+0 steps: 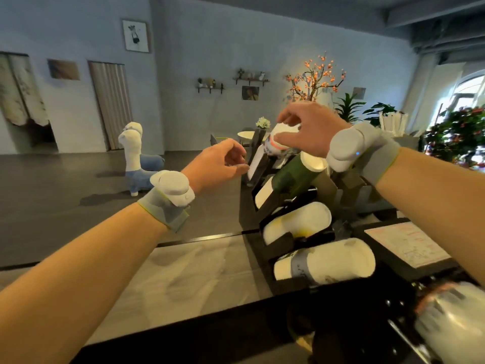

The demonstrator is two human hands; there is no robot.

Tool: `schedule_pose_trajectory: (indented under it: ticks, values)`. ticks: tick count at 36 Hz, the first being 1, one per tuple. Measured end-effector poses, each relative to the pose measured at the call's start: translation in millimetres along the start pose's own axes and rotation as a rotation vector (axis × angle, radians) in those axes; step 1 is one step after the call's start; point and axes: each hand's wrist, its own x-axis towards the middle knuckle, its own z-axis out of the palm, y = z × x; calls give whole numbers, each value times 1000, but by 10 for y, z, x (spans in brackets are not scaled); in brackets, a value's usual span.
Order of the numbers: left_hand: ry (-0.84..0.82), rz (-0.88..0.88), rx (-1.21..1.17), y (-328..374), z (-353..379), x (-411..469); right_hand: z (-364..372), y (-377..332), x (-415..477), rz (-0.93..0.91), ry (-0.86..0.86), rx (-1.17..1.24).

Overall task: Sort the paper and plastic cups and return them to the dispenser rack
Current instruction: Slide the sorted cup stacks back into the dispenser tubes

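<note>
A black dispenser rack (273, 248) stands on the counter at centre right, with cup stacks lying in its slanted slots. The lowest slot holds white cups with a grey band (325, 261), the one above it plain white cups (296, 224), then a dark green stack (294, 174). At the top slot my right hand (307, 127) has its fingers around the end of a white cup stack with a pink ring (278, 143). My left hand (220, 164) is beside the rack's upper left edge, fingers curled, touching the black frame near that stack.
A pale marbled counter (189, 274) lies under my left arm. A printed sheet (406, 245) rests right of the rack. A blurred shiny object (451, 321) sits at the bottom right. Plants (456, 135) stand behind the rack, and two alpaca figures (133, 158) on the floor.
</note>
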Motion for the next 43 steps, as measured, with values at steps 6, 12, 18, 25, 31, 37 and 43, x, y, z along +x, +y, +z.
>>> schedule_pose_trajectory:
  ticks: [6,12,18,25,31,37,43]
  values:
    - [-136,-33,0,-148,-310,-874,227,-726,-639,44,-72,180]
    - [-382,-174,-54,-471,-728,-2204,872,-1654,-1532,154,-234,381]
    - [-448,-289,-40,-1031,-858,-3210,1672,-2202,-2240,291,-361,571]
    - [-556,-481,-9,-1674,-917,-4247,2602,-2815,-2933,393,-587,723]
    - [-616,-691,-17,-1985,-854,-5071,3385,-3304,-3389,422,-801,712]
    - [-716,-877,-95,-2224,-540,-5593,3990,-3686,-3683,426,-925,657]
    - [-660,-894,-113,-2332,-293,-5844,4289,-3918,-3798,426,-976,650]
